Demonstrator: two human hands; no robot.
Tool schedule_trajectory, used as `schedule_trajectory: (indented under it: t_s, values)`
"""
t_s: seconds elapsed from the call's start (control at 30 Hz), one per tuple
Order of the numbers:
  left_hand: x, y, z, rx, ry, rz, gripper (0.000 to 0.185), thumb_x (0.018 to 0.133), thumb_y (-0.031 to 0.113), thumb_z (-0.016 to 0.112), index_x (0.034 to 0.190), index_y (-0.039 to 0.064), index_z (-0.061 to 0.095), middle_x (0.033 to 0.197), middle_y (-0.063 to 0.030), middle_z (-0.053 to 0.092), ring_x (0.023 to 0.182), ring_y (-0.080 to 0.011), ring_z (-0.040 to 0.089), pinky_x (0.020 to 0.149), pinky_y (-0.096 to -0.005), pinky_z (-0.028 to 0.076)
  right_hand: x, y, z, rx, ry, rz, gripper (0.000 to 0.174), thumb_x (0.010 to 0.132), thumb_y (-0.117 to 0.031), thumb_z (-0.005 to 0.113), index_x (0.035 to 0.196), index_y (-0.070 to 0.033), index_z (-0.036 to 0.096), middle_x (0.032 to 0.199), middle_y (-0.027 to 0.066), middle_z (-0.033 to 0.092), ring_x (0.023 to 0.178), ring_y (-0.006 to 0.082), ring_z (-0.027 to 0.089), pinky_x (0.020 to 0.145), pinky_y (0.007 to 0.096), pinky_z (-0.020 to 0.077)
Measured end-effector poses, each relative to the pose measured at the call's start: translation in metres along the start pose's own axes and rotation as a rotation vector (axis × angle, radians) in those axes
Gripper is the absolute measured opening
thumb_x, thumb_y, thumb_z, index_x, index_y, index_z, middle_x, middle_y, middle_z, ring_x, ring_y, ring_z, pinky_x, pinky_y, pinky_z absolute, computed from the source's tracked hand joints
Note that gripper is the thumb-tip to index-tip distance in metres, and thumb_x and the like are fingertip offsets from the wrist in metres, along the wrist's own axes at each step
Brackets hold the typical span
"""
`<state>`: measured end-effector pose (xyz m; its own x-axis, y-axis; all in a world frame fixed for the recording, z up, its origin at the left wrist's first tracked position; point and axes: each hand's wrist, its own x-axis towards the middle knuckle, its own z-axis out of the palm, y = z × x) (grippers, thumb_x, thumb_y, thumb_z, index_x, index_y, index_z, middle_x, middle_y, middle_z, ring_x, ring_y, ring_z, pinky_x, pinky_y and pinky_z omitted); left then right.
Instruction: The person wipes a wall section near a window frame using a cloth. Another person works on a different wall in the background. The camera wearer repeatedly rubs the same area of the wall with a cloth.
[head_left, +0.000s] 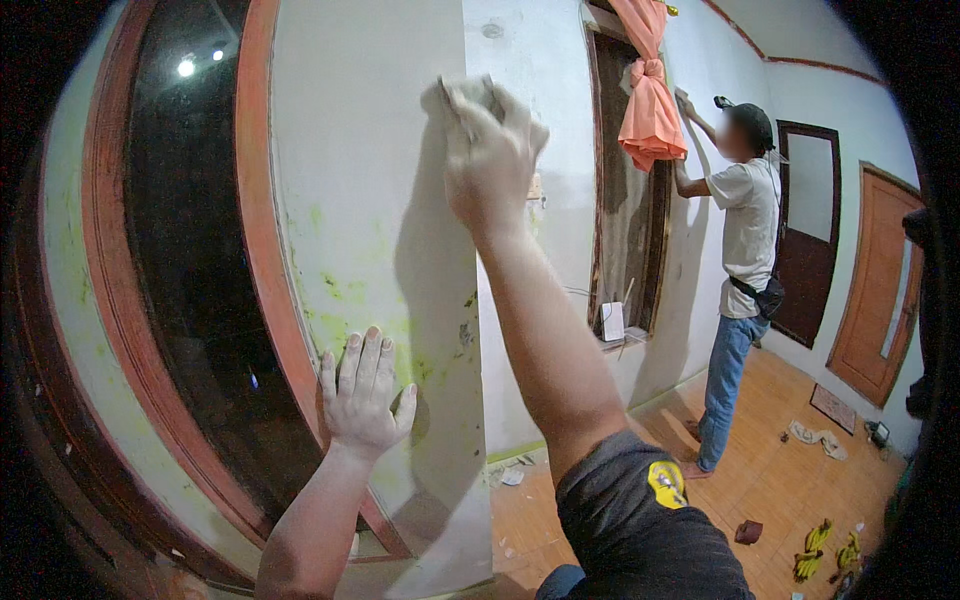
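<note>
My left hand (366, 409) lies flat against the lower part of a white wall (360, 150), fingers spread and holding nothing. White dust coats its skin. Yellow-green patches show through the paint around it. Higher up, near the wall's vertical corner edge, my right hand (491, 161) is curled around a thin sheet (447, 96), possibly sandpaper. Motion blur and my fingers hide most of that sheet. Dust whitens this hand too, and its shadow falls on the wall to the left.
A pink-framed window (259, 187) borders the wall on the left. At right, another person (746, 217) reaches up to the wall beside a knotted peach curtain (649, 112). Bananas (811, 551), a reddish-brown scrap (748, 532) and a cloth (817, 437) lie on the tiled floor (645, 517).
</note>
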<state>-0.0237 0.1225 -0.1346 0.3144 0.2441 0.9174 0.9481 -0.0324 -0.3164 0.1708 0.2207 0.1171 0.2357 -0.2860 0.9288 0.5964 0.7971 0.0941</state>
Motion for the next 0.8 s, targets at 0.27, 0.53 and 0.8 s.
schedule_trajectory:
  t_s: [0.27,0.53,0.8]
  values:
    - [0.007,0.004,-0.007,0.027,-0.012,-0.028,0.077,0.088,0.045,0.074,0.153,0.006,0.06,0.166,-0.0143,0.049,0.159,-0.0341,0.037,0.131,-0.061,0.019,-0.199,-0.062,-0.129,-0.01,-0.252,0.257,0.036,0.09,0.0,0.074,0.124,-0.007,0.082,0.155,0.0251,0.056,0.137,0.037,0.049,0.116,0.0443,0.0385]
    - [0.012,0.005,-0.017,0.019,-0.016,-0.006,0.077,0.087,0.041,0.074,0.151,0.001,0.058,0.167,-0.0177,0.046,0.158,-0.0374,0.037,0.131,-0.0625,0.018,0.007,-0.004,-0.012,0.044,-0.013,-0.009,0.03,0.101,-0.013,0.066,0.126,-0.015,0.082,0.139,0.0217,0.067,0.134,0.0387,0.057,0.119,0.048,0.0332]
    - [0.02,0.004,-0.022,-0.01,-0.007,-0.001,0.077,0.089,0.037,0.074,0.153,-0.001,0.055,0.168,-0.0202,0.045,0.158,-0.0397,0.035,0.131,-0.0636,0.018,-0.059,-0.017,-0.053,-0.051,-0.172,0.103,0.044,0.091,-0.009,0.072,0.134,-0.022,0.079,0.149,0.0211,0.062,0.137,0.0366,0.055,0.119,0.0497,0.0335]
